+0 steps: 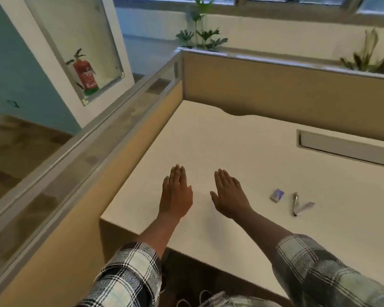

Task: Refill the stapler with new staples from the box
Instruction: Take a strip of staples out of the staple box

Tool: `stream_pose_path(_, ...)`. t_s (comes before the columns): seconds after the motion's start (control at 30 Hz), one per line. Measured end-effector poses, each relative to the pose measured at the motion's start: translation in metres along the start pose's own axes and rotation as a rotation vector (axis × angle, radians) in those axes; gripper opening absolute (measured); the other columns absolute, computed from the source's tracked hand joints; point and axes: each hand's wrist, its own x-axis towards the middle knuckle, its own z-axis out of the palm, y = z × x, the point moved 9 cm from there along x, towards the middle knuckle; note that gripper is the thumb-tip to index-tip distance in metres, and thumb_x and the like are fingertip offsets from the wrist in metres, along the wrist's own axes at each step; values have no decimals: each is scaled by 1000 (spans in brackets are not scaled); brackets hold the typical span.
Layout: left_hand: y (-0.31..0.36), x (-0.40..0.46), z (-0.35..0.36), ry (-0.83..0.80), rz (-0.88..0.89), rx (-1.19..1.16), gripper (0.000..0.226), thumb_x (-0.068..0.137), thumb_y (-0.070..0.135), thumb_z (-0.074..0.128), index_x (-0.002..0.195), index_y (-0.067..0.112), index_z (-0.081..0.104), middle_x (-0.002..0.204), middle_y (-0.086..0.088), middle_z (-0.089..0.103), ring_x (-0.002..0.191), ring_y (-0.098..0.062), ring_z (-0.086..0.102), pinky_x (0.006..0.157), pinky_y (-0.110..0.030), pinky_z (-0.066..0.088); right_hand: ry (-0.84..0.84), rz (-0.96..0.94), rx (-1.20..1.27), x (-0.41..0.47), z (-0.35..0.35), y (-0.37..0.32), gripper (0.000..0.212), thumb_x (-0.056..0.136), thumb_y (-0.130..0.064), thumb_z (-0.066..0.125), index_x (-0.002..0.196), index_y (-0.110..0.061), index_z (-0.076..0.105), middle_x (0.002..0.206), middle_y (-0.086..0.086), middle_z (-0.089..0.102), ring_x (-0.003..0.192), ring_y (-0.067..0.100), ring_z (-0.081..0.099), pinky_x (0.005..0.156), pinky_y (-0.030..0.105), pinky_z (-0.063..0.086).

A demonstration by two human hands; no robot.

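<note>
A small metal stapler (pixel 299 204) lies on the white desk (pixel 242 142), hinged open in a V shape. Just left of it sits a small blue and white staple box (pixel 277 195). My left hand (pixel 176 192) and my right hand (pixel 230 193) are stretched out flat over the desk with straight fingers, palms down, holding nothing. Both hands are left of the box, and the right hand is nearer to it.
Tan partition walls (pixel 275 89) bound the desk at the back and left. A recessed cable tray (pixel 346 147) runs along the desk's back right. The desk's front edge and left corner (pixel 102 218) are close to my arms.
</note>
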Motion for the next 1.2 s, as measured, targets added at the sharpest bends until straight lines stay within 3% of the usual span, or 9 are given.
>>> stream_pose_path(0.33,147,22,33,-100,409,-94,61,96,28,46,147,0,30,153,-19,38,142,-29,35,112,-43,33,60,412,-17,-84,-18,129,63,97,-39,38,149,-8,22,158,13,26,147,24,21,117,43,21)
stream_pose_path(0.5,204,21,57,-177,509,-124,51,98,30,42,146,13,37,149,-9,44,134,-24,44,105,-39,37,78,467,-24,-119,-17,171,53,92,-37,46,139,-13,39,139,3,51,131,21,44,105,40,34)
stream_pose_path(0.6,235,20,78,-262,534,-96,48,100,31,39,146,22,36,150,-5,42,131,-24,46,103,-39,38,37,477,-29,-134,-8,198,50,93,-37,42,138,-16,40,137,1,51,129,21,45,103,39,33)
stream_pose_path(0.8,289,13,120,-502,466,-46,42,98,28,41,140,27,41,129,-8,50,113,-28,54,93,-41,42,-4,442,21,-146,3,257,46,95,-35,36,137,-18,42,138,0,50,128,21,46,101,38,34)
stream_pose_path(1.2,333,46,129,-475,275,-64,30,96,34,44,125,30,52,113,-7,54,98,-29,61,85,-37,45,-36,346,103,-136,21,317,44,93,-31,41,134,-18,47,139,3,51,128,23,47,101,41,34)
